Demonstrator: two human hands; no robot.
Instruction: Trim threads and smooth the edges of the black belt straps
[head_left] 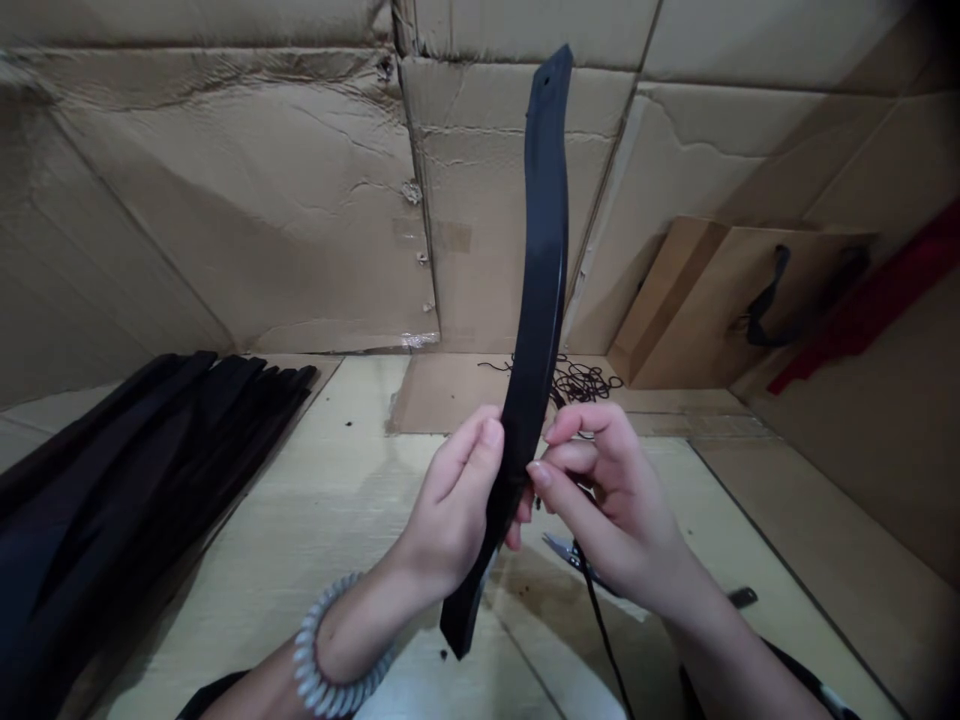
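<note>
Left hand point(454, 505) curled around a long curved black strip point(541, 270) held upright above the counter point(300, 520), right hand point(611, 500) pinching its lower edge with fingertips, no readable writing

Curved black strip point(541, 300), upright, gripped low by left hand point(450, 515); right hand point(611, 500) fingers point(559, 475) touching its edge. Black strips point(135, 470) piled far left on desk point(337, 520).

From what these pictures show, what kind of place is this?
Probably a small workshop or assembly bench. Worn brown cardboard sheets line the walls, a pile of long curved black strips lies beside the worker, and a tangle of thin black cord sits on the pale wooden table.
</note>
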